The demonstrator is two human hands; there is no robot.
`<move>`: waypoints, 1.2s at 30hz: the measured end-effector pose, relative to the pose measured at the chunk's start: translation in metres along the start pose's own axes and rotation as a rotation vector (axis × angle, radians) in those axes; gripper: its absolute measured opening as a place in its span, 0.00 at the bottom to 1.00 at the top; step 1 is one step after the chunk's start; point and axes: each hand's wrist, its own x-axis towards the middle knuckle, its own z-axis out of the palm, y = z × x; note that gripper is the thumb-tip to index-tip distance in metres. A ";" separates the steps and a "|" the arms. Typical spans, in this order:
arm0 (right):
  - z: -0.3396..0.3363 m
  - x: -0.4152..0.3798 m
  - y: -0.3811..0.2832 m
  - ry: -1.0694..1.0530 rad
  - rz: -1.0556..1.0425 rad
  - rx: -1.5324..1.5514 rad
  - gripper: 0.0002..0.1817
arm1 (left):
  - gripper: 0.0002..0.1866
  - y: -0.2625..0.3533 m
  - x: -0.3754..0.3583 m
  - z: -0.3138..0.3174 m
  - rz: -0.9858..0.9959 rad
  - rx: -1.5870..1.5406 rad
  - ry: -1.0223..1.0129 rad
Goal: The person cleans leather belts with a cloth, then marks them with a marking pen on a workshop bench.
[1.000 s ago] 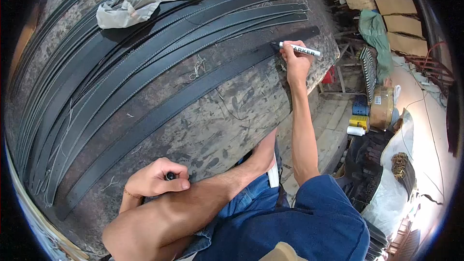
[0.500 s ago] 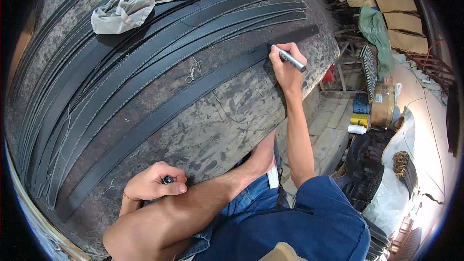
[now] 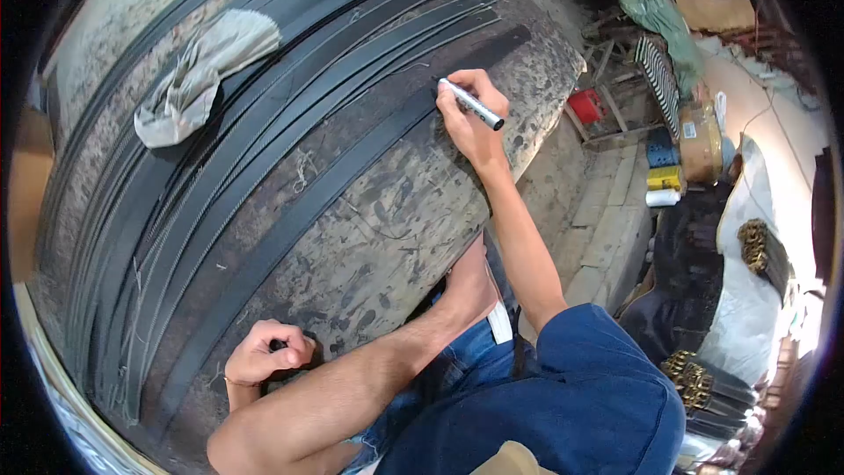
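My right hand [image 3: 472, 112] grips a silver-white marker [image 3: 472, 105], its tip end at the upper edge of a dark leather strap [image 3: 303, 226]. That strap lies alone in a long curve across the work surface, and my hand rests over its upper right part. My left hand [image 3: 268, 353] is closed near the strap's lower end, beside my bent knee. Inside its curled fingers sits a small black cap [image 3: 278, 346], mostly hidden. Farther up lie several stitched leather straps [image 3: 251, 145] side by side, some overlapping.
A crumpled pale cloth [image 3: 198, 79] lies on the straps. Loose thread [image 3: 304, 171] is tangled on the stained work surface [image 3: 374, 220]. To the right on the floor are a red object [image 3: 586, 105], a tape-wrapped roll [image 3: 701, 145] and bundles with brass-coloured buckles [image 3: 688, 380].
The view has shifted, so the straps and cloth appear lower and farther left. My right hand still holds the marker at the strap; my left fingers have turned, covering more of the cap.
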 end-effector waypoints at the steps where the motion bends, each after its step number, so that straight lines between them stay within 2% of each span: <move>1: 0.001 0.000 0.005 0.023 -0.004 0.023 0.08 | 0.19 -0.004 -0.003 -0.004 0.041 -0.131 0.005; 2: 0.000 0.003 0.006 0.024 0.056 0.090 0.08 | 0.19 -0.003 -0.003 -0.008 0.083 -0.265 0.007; 3: -0.004 0.004 0.008 0.019 0.117 0.158 0.08 | 0.19 0.004 -0.004 -0.011 0.069 -0.247 -0.003; 4: -0.009 0.008 0.014 -0.004 0.292 0.298 0.09 | 0.18 0.013 -0.007 -0.016 -0.010 -0.146 0.002; 6: -0.030 0.025 0.034 0.024 0.290 0.297 0.09 | 0.16 0.038 -0.018 -0.028 -0.158 0.062 0.030; 9: -0.063 0.062 0.102 0.098 0.266 0.252 0.10 | 0.15 0.077 -0.033 -0.036 -0.374 0.351 0.079; 11: -0.086 0.087 0.139 0.180 0.379 0.365 0.09 | 0.16 0.098 -0.039 -0.027 -0.511 0.523 0.109; 12: -0.092 0.098 0.152 0.229 0.368 0.301 0.09 | 0.16 0.136 -0.033 -0.003 -0.535 0.509 0.187; 14: -0.104 0.117 0.172 0.288 0.403 0.207 0.13 | 0.17 0.181 -0.009 0.039 -0.452 0.638 0.257; 15: -0.105 0.122 0.173 0.301 0.418 0.141 0.14 | 0.16 0.198 0.013 0.046 -0.515 0.713 0.181; 18: -0.096 0.124 0.194 0.275 0.434 0.145 0.15 | 0.09 0.200 0.111 0.087 -0.343 1.052 0.094; 19: -0.097 0.122 0.192 0.248 0.390 0.115 0.15 | 0.10 0.184 0.147 0.087 -0.105 1.207 0.035; 20: -0.097 0.118 0.190 0.218 0.347 0.085 0.16 | 0.10 0.174 0.182 0.094 -0.101 1.291 0.073; 22: -0.096 0.113 0.190 0.175 0.355 0.122 0.16 | 0.07 0.138 0.251 0.082 0.229 1.584 0.051; 24: -0.096 0.114 0.181 0.137 0.355 0.106 0.17 | 0.07 0.106 0.315 0.072 0.484 1.723 0.149; 25: -0.095 0.113 0.181 0.138 0.355 0.108 0.17 | 0.09 0.087 0.344 0.063 0.678 1.783 0.249; 29: -0.094 0.112 0.181 0.139 0.319 0.122 0.17 | 0.10 0.062 0.394 0.057 0.748 1.818 0.424; 35: -0.094 0.110 0.186 0.109 0.282 0.062 0.15 | 0.08 0.057 0.393 0.053 0.774 1.731 0.454; 36: -0.093 0.110 0.185 0.156 0.283 0.090 0.14 | 0.07 0.056 0.392 0.054 0.788 1.726 0.470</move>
